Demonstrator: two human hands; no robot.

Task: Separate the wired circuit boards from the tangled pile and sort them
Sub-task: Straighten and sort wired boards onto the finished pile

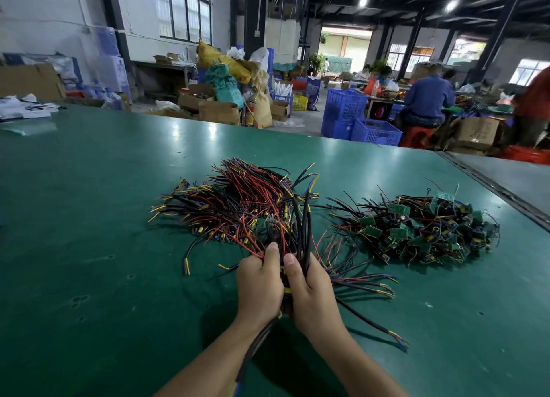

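- Left hand (259,286), right hand (309,292) both clutch a black-red-yellow wire bundle (305,224).
- Tangled pile of green wired circuit boards (425,230) lies right of that bundle on the teal counter (89,218).

On the desk (89,248), the tangled pile (422,233) lies right, the sorted heap (232,206) left; before both, my left grip (259,286) and right grip (312,292), side by side, clasp a bundle of wired boards (303,233).
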